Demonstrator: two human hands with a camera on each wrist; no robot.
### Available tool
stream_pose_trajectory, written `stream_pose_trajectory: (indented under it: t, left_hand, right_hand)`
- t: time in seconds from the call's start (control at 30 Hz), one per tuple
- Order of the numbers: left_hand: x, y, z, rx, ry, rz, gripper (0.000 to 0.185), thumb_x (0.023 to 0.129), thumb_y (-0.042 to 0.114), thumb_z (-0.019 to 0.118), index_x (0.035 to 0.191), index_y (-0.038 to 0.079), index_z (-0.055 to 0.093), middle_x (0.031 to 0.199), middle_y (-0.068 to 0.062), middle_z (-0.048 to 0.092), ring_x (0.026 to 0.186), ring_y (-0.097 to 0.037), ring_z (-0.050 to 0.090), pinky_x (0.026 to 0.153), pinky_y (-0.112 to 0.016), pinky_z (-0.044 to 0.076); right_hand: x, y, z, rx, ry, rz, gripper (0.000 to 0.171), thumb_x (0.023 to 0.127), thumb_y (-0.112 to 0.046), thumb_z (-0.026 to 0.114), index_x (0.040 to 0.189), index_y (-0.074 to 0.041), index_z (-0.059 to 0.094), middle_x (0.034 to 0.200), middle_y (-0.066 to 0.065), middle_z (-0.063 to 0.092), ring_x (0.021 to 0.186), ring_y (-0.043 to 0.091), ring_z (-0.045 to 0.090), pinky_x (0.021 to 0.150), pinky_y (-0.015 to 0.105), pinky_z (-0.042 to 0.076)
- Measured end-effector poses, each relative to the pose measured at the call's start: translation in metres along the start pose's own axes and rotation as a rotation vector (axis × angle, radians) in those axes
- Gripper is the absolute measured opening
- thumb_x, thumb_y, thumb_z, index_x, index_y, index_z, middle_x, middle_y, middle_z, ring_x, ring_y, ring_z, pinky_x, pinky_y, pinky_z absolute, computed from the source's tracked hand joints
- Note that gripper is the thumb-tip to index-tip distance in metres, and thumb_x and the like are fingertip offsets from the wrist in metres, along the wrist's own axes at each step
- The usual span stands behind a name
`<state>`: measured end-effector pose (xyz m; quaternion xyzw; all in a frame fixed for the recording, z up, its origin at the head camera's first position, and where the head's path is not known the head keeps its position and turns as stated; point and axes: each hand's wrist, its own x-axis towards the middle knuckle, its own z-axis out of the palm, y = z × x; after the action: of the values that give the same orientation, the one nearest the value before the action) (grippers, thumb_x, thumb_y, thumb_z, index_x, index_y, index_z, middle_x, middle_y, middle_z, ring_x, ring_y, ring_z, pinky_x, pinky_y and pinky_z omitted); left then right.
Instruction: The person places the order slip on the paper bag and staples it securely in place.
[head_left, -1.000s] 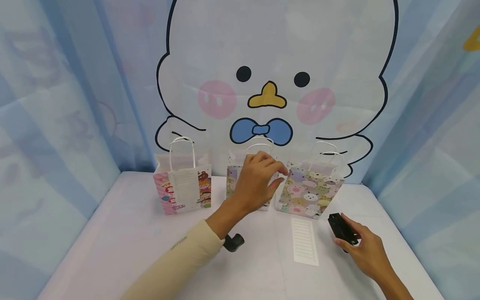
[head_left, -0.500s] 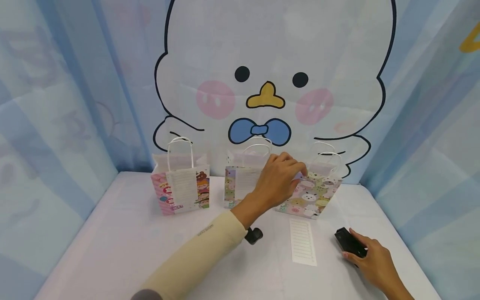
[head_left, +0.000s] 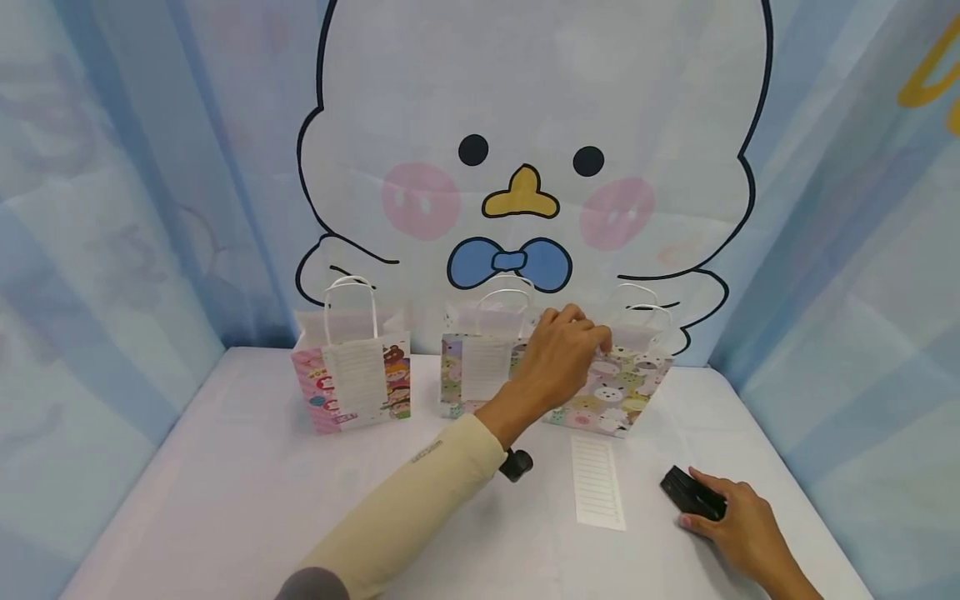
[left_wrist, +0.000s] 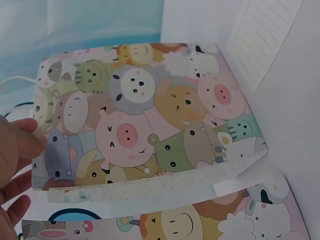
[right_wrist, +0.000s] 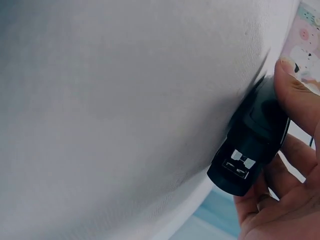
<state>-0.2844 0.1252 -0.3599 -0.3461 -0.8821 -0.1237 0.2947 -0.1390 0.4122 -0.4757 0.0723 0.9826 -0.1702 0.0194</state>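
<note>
My left hand reaches across to the top left edge of the right-hand paper bag, which carries cartoon animals and white handles. In the left wrist view, the thumb and fingers pinch that edge of the bag. My right hand grips a black stapler low over the table at the right. Its metal mouth shows at one end in the right wrist view. Between the two hands, a white lined paper strip lies flat on the table, in front of the right-hand bag.
A pink cartoon bag stands at the left, and a middle animal bag is partly hidden by my left hand. Both have lined strips on their fronts. A printed curtain hangs behind the white table. A small black device sits under my left wrist.
My left hand has moved right, from in front of the middle bag to the right-hand bag's edge. My right hand has lowered the stapler and brought it nearer.
</note>
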Motion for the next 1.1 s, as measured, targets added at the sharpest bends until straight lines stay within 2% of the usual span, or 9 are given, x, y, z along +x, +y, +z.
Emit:
stream_pose_trajectory:
  t: [0.2, 0.37, 0.47, 0.6, 0.77, 0.93, 1.1]
  left_hand:
    - [0.003, -0.001, 0.001, -0.03, -0.004, -0.017, 0.02, 0.092, 0.014, 0.071, 0.101, 0.031, 0.071, 0.099, 0.016, 0.074, 0.102, -0.009, 0.054, 0.087, -0.027, 0.04]
    - [0.004, -0.002, 0.002, -0.056, -0.009, -0.028, 0.019, 0.093, 0.014, 0.07, 0.1, 0.031, 0.073, 0.1, 0.016, 0.075, 0.099, -0.009, 0.053, 0.085, -0.026, 0.039]
    - [0.004, -0.002, 0.002, -0.074, -0.01, -0.035, 0.017, 0.093, 0.016, 0.069, 0.1, 0.031, 0.073, 0.1, 0.016, 0.075, 0.099, -0.009, 0.053, 0.085, -0.025, 0.039]
    - [0.003, -0.004, 0.001, -0.098, -0.001, -0.037, 0.015, 0.094, 0.017, 0.069, 0.099, 0.031, 0.073, 0.1, 0.016, 0.075, 0.097, -0.008, 0.053, 0.084, -0.025, 0.038]
    - [0.003, -0.005, 0.003, -0.111, 0.011, -0.03, 0.014, 0.094, 0.018, 0.069, 0.097, 0.031, 0.073, 0.098, 0.016, 0.075, 0.094, -0.008, 0.053, 0.082, -0.025, 0.038]
    - [0.003, -0.005, 0.003, -0.124, 0.016, -0.028, 0.016, 0.093, 0.016, 0.069, 0.097, 0.031, 0.073, 0.097, 0.015, 0.075, 0.094, -0.008, 0.054, 0.082, -0.026, 0.038]
    - [0.004, -0.002, 0.004, -0.138, 0.012, -0.021, 0.018, 0.093, 0.014, 0.069, 0.097, 0.031, 0.074, 0.097, 0.015, 0.075, 0.094, -0.009, 0.053, 0.084, -0.026, 0.039]
  right_hand:
    - [0.001, -0.008, 0.001, 0.015, 0.014, 0.012, 0.096, 0.066, -0.05, 0.087, 0.144, -0.009, 0.051, 0.135, 0.034, 0.054, 0.114, 0.049, 0.054, 0.089, 0.066, 0.045]
    - [-0.001, -0.022, 0.002, 0.062, 0.132, -0.097, 0.083, 0.07, -0.039, 0.088, 0.141, -0.013, 0.056, 0.129, 0.022, 0.061, 0.111, 0.038, 0.056, 0.087, 0.06, 0.046]
    - [0.0, -0.036, 0.001, 0.101, 0.152, -0.13, 0.08, 0.07, -0.037, 0.089, 0.14, -0.016, 0.057, 0.129, 0.017, 0.063, 0.114, 0.035, 0.054, 0.092, 0.062, 0.043]
    - [0.005, -0.056, 0.003, 0.137, 0.128, -0.146, 0.08, 0.071, -0.036, 0.089, 0.142, -0.019, 0.056, 0.131, 0.013, 0.063, 0.12, 0.035, 0.053, 0.097, 0.065, 0.041]
    - [0.012, -0.075, 0.011, 0.149, 0.082, -0.201, 0.08, 0.069, -0.034, 0.09, 0.141, -0.022, 0.057, 0.13, 0.012, 0.062, 0.12, 0.035, 0.055, 0.096, 0.062, 0.045]
    - [0.02, -0.087, 0.023, 0.105, 0.003, -0.234, 0.083, 0.067, -0.033, 0.09, 0.141, -0.017, 0.057, 0.131, 0.013, 0.061, 0.121, 0.036, 0.055, 0.1, 0.06, 0.044]
    - [0.023, -0.091, 0.032, 0.068, -0.035, -0.22, 0.078, 0.068, -0.028, 0.09, 0.138, -0.012, 0.059, 0.128, 0.013, 0.062, 0.119, 0.034, 0.056, 0.1, 0.057, 0.044]
